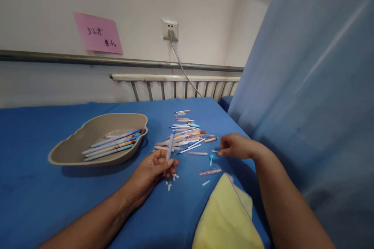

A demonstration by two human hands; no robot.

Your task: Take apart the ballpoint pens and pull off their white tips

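Above the blue sheet, my left hand (156, 166) is closed around a light purple pen barrel (170, 146), which stands nearly upright. To the right, my right hand (233, 144) is pinched, and a thin white stick (215, 151) shows at its fingertips. Its full length is hidden. Beyond both hands lies a loose pile of pen parts (187, 138), with barrels and white refills. Near my right hand are a small turquoise pen part (211, 159) and a patterned clear barrel (210, 172). Small white bits (169, 186) lie just below my left hand.
A beige tray (67, 151) with several pens (112, 144) stands on the left. A yellow cloth (226, 218) lies at the front right. Behind are a metal bed rail (175, 78) and a wall socket (170, 30) with a cable. A blue curtain (315, 66) hangs on the right.
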